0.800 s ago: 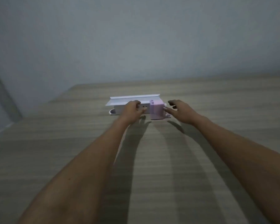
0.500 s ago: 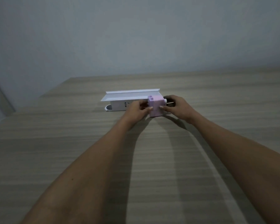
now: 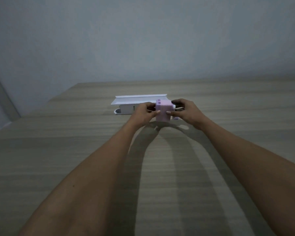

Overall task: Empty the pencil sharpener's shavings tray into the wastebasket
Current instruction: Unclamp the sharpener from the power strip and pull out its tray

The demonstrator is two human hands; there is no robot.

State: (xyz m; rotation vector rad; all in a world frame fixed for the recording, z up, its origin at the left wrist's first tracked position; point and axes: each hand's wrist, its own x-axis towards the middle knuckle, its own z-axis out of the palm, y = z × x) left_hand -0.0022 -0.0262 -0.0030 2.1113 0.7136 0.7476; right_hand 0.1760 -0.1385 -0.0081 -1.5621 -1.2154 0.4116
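Observation:
A small pink pencil sharpener (image 3: 163, 111) stands on the wooden table (image 3: 160, 167) at arm's reach. My left hand (image 3: 144, 113) grips its left side, thumb across the front. My right hand (image 3: 186, 111) holds its right side, where a dark crank handle (image 3: 176, 106) sticks out. The shavings tray cannot be told apart from the body. No wastebasket is in view.
Right behind the sharpener lies a long white box-shaped object (image 3: 126, 109) with an open flat lid (image 3: 140, 98) leaning back. A grey wall (image 3: 143, 40) rises behind the table's far edge. The table's left edge runs diagonally at the left.
Both hands have closed in from the sides and taken hold of the pink sharpener. Before, the left hand rested on the white box and the right hand hovered apart.

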